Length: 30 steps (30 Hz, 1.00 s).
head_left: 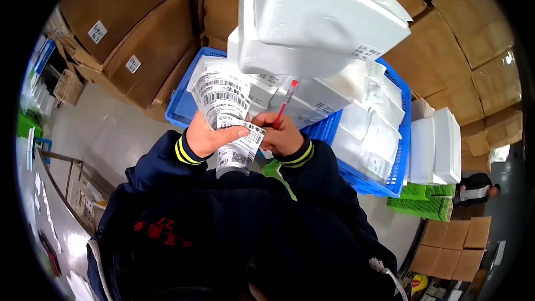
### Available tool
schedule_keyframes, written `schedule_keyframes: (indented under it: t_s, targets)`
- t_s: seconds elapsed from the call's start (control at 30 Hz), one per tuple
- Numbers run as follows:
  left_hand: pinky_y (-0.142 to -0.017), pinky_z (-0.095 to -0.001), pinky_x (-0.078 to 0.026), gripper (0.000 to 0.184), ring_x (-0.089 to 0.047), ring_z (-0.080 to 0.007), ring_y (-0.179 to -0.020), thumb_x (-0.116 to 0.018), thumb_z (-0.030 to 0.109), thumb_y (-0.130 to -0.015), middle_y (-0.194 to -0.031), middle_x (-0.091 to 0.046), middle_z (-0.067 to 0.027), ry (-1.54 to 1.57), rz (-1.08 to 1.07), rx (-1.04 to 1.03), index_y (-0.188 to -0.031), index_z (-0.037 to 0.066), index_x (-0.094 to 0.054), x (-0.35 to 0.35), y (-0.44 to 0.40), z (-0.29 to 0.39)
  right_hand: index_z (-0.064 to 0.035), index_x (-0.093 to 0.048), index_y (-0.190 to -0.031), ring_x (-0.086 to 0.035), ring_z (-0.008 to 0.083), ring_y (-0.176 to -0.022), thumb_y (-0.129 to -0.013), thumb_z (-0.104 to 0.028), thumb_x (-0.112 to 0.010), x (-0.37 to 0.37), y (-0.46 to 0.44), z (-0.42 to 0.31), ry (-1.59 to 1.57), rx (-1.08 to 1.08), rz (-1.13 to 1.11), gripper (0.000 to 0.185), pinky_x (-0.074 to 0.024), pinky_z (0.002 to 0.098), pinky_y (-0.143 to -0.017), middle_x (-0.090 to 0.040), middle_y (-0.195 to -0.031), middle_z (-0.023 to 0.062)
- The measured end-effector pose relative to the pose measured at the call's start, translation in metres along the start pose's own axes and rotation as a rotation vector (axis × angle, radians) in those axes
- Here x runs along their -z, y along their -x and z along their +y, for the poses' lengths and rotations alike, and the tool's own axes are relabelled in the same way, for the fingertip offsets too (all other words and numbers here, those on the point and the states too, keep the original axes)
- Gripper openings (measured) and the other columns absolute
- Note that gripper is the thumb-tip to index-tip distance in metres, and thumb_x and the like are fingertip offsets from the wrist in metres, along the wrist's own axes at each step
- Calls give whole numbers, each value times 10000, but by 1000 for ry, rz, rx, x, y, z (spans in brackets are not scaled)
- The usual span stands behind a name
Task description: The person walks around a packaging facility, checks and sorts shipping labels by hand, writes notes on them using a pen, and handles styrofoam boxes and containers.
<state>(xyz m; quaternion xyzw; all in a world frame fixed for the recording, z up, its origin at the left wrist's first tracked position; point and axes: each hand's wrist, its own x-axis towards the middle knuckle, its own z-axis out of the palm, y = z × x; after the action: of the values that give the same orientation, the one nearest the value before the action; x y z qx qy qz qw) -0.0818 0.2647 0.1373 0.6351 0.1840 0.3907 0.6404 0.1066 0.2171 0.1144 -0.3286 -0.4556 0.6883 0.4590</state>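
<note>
- Left hand (pixel 207 135): closed around the label strip (pixel 224 96), thumb pressed on its printed face, other fingers behind it.
- Right hand (pixel 283 135): fingers curled, holding the red pen (pixel 287 100) with its red end pointing up; fingertips at the strip's right edge, contact partly hidden.
- Label strip: white, with barcodes, black print and 1 QR code near the lower end; in the left hand's grip, left of the right hand and in front of the torso. Upper part curls away above the left hand; lower part hangs below the thumb.
- Sleeves: dark, 2 yellow bands visible at each cuff.
- Beyond the hands: large white foam box (pixel 329 14), a printed label near its lower right corner, above other white boxes.
- Right of the hands: blue crate (pixel 399 185) holding white, wrapped packages (pixel 356 125).
- Farther right: upright white foam pieces (pixel 443 145) above stacked green crates (pixel 421 207).
- Left and right background: cardboard boxes (pixel 147 50).
- Far right: 1 other person (pixel 473 189), well apart.
</note>
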Motion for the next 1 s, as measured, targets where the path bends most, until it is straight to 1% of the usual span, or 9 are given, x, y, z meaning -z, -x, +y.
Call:
schedule_keyframes:
  t_s: [0.03,0.17,0.3,0.47,0.53,0.73,0.8,0.93,1.0]
  targets:
    - [-713,-263,-439,352,-536,-140,-804,-663,49,-703,-880,-545,-65,30,-23,38,-996,-1,-475,-1,0,0,3,-578,-850,-421,35,-484,-751,-53,-580,-1,2,0,-9,-36,27,114,-316,178,-441,-516,-615,-7]
    - [-726,-272,-448,379,-552,-150,-812,-661,22,-686,-916,-567,-86,53,-59,16,-1016,-11,-476,-4,-3,3,-20,-580,-834,-423,26,-467,-741,-67,-601,2,5,5,-10,-15,69,106,-320,169,-422,-506,-600,-29]
    - [-725,-307,-471,489,-577,-189,-806,-684,43,-679,-854,-582,-116,99,-112,83,-1075,-32,-406,-3,-6,-4,-29,-576,-819,-432,26,-472,-737,-92,-615,7,8,9,23,-21,57,110,-328,171,-427,-527,-618,-26]
    - [-699,-285,-466,513,-565,-171,-789,-709,60,-664,-859,-566,-102,148,-124,132,-1075,-14,-411,-4,-5,-10,-25,-578,-824,-442,29,-487,-737,-109,-611,9,13,9,60,6,68,125,-333,175,-439,-532,-620,-25]
    - [-691,-272,-468,388,-570,-162,-775,-688,41,-679,-853,-581,-83,314,-79,123,-1006,-13,-486,-8,-6,-8,-15,-577,-824,-442,28,-501,-745,-100,-593,8,13,7,148,-3,86,117,-336,175,-448,-545,-640,-15]
    - [-684,-270,-448,381,-538,-155,-788,-655,24,-669,-873,-540,-81,97,33,34,-996,12,-459,-9,-12,-9,18,-594,-923,-422,39,-501,-788,-69,-530,7,21,-13,51,67,170,174,-329,182,-447,-586,-712,25]
    - [-676,-270,-445,353,-545,-158,-786,-647,9,-675,-847,-548,-88,9,-76,-13,-975,14,-460,-6,-12,-3,28,-592,-969,-418,47,-504,-803,-75,-516,8,26,-26,129,25,146,209,-328,185,-449,-598,-738,41]
    - [-645,-251,-431,253,-550,-150,-725,-659,-9,-668,-799,-582,-95,39,-116,-33,-871,18,-511,-10,-10,4,17,-601,-965,-438,43,-541,-814,-117,-530,5,33,-39,207,-6,71,214,-341,180,-480,-596,-732,30]
    - [-666,-249,-444,272,-560,-143,-750,-662,-5,-682,-820,-591,-87,-15,-159,-36,-914,6,-520,-6,-9,-1,14,-604,-949,-446,44,-557,-815,-117,-534,3,34,-43,245,-28,61,200,-347,181,-499,-591,-722,25]
